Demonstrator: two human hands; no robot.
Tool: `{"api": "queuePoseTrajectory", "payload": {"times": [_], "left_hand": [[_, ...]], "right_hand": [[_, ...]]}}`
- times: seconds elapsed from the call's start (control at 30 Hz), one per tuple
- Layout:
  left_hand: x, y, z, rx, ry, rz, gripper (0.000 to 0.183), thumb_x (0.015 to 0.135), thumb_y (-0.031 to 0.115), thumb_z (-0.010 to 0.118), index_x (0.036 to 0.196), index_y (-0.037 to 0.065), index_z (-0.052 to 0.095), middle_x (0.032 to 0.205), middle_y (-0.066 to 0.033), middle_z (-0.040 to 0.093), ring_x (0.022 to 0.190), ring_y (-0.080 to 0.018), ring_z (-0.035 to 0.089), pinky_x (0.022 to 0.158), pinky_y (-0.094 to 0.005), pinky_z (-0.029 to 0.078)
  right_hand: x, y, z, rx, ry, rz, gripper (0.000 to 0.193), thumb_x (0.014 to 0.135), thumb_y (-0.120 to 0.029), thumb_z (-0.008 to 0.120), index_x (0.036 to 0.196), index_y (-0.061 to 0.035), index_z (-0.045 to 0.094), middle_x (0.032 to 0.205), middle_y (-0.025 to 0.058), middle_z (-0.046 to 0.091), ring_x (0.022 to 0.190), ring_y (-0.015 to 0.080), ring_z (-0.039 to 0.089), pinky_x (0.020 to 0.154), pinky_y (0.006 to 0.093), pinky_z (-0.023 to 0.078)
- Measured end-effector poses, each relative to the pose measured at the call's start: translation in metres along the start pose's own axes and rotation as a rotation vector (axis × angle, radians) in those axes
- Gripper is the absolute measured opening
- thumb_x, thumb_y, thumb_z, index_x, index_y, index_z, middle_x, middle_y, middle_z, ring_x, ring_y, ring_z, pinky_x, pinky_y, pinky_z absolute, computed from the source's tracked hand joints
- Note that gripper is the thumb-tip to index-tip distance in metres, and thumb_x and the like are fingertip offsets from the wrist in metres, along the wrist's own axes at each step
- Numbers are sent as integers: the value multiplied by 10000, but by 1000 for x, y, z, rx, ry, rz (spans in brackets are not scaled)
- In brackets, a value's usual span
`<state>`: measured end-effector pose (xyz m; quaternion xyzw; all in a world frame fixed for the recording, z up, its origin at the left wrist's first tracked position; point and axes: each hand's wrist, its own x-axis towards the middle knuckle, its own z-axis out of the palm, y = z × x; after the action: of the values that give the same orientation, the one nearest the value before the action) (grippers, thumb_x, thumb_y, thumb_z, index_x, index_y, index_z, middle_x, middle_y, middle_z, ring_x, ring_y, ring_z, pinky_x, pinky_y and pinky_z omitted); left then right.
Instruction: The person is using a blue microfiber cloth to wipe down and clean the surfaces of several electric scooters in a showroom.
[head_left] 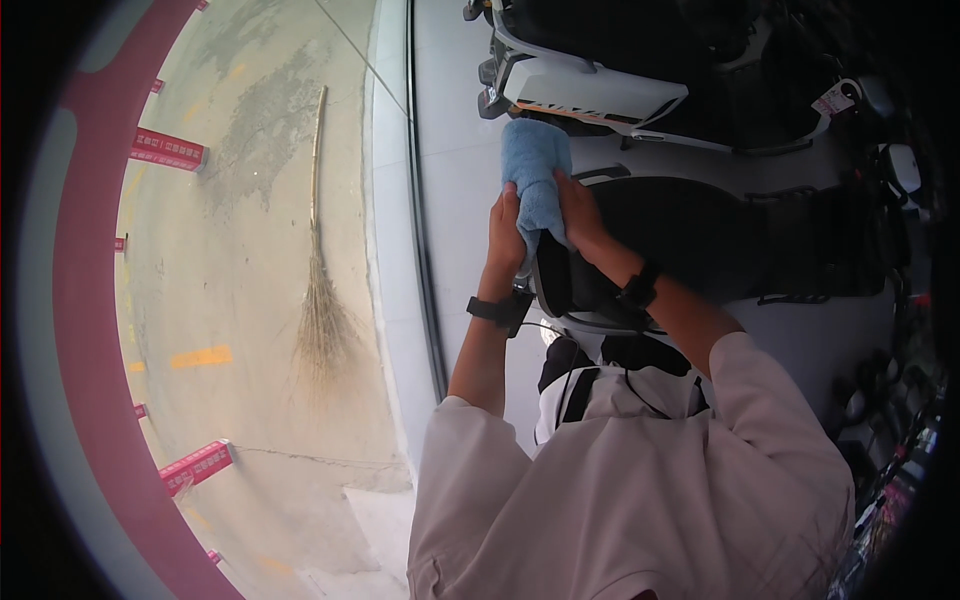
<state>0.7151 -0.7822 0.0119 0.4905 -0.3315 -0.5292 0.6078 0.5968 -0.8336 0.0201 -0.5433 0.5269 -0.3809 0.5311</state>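
A light blue cloth (538,160), folded into a thick bundle, is held up between my two hands. My left hand (507,230) grips its left side with the thumb pointing up along it. On the other side, my right hand (582,213) closes round the cloth, thumb near its middle. A lower corner hangs down between my palms. Beneath my hands is the end of a scooter's long black seat (680,235). Whether the cloth touches the scooter, I cannot tell.
A second scooter with a white side panel (600,92) stands just beyond. Left of me, a dark floor track (418,200) runs along the doorway edge. Outside on the concrete lies a straw broom (318,290). Pink posts (168,149) stand farther left.
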Motion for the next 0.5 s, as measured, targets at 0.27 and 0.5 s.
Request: {"api": "queuePoseTrajectory", "payload": {"times": [0.27, 0.5], "left_hand": [[-103, -22, 18, 81, 267, -3, 571, 1041, 382, 227, 1063, -69, 576, 943, -154, 658, 864, -215, 625, 798, -341, 487], [-188, -100, 45, 117, 510, 24, 466, 1011, 323, 339, 1250, -37, 516, 1176, -150, 609, 1069, -238, 594, 944, -372, 463]], "right_hand": [[-106, -10, -27, -221, -151, -166, 478, 1012, -309, 385, 1284, 80, 444, 1191, 244, 573, 1100, 348, 579, 948, 391, 429], [-170, 22, -44, -242, -347, -289, 550, 979, -177, 458, 1440, 39, 249, 1512, 265, 178, 1399, 428, 213, 1143, 452, 221]]}}
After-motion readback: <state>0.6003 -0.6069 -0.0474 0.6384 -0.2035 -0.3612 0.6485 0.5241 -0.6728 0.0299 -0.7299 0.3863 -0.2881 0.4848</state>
